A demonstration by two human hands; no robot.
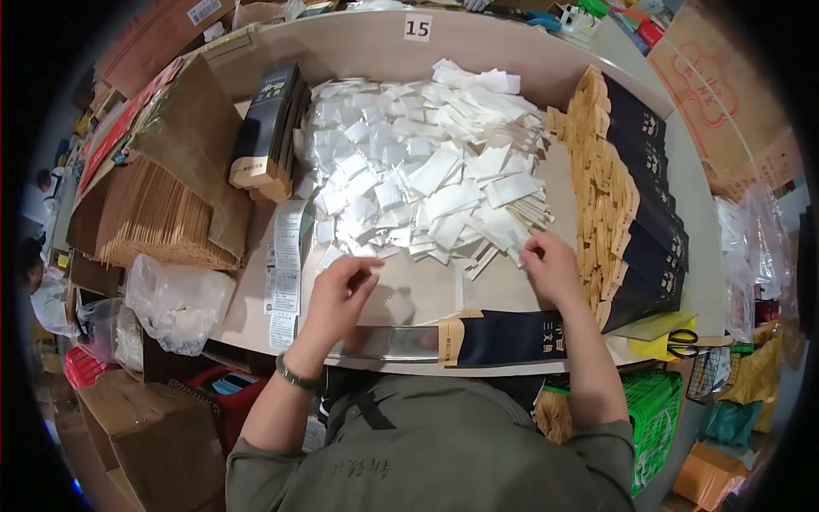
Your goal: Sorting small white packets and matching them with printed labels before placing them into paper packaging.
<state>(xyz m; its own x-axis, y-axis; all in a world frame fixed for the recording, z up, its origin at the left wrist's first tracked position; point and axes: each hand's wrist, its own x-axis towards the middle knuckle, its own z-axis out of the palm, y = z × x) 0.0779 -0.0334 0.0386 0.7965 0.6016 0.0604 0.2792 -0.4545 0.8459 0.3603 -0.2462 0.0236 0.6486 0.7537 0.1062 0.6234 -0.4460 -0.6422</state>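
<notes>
So the navy pouch [503,339] lay flat along the table's front edge, long axis running left-right, tan end pointing left. The right forearm crossed over its other end, so that bit was hidden.

Right hand [550,269] had thumb and fingers bunched at the near edge of the white sachets [495,226]; couldn't tell if it was actually pinching one. The sachet nearest those fingertips slanted from upper left down toward them. Left hand [343,290] was curled, thumb close to the index finger, grip unclear, with a blurry little clear packet [399,305] just right of it.

Clear packets [358,183] were heaped left of the sachets, more navy pouches [644,213] overlapped in a row far right, and a label strip [286,273] lay left.
</notes>
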